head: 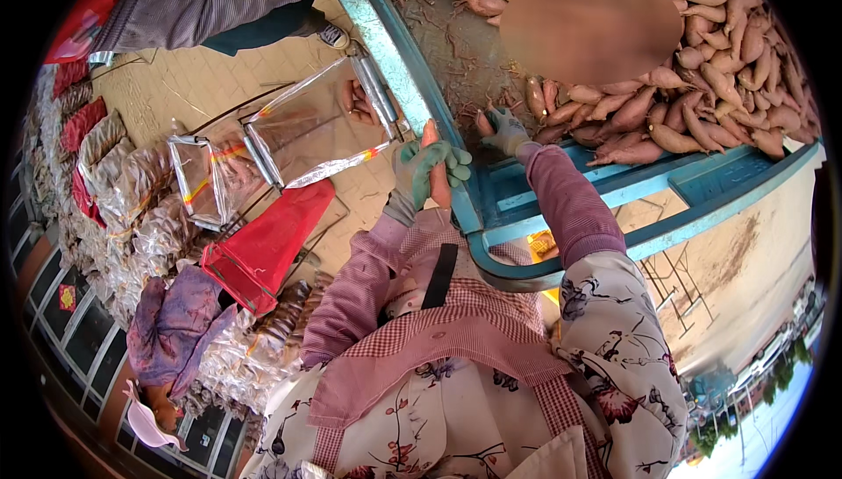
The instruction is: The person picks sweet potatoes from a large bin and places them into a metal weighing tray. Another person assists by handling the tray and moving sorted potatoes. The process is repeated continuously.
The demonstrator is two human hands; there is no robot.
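My left hand [429, 173], in a green-coated work glove, is closed around a long sweet potato [439, 176] beside the blue metal rail [402, 77]. My right hand [506, 131], in a light grey-green glove, is on the bed inside the rail, with its fingers at a small reddish sweet potato [485, 125]. A large pile of sweet potatoes [723, 84] lies to the right of it and beyond. Part of the pile is hidden by a blurred oval. Loose thin roots [457, 51] and soil lie on the bed left of the pile.
Left of the rail, clear plastic bags on metal frames [316, 127] hold some sweet potatoes. A red mesh bag [279, 242] hangs nearby. Many filled bags [158, 216] are stacked further left. A person's sleeve [217, 2] reaches in at the top left; another person [174, 334] bends at the lower left.
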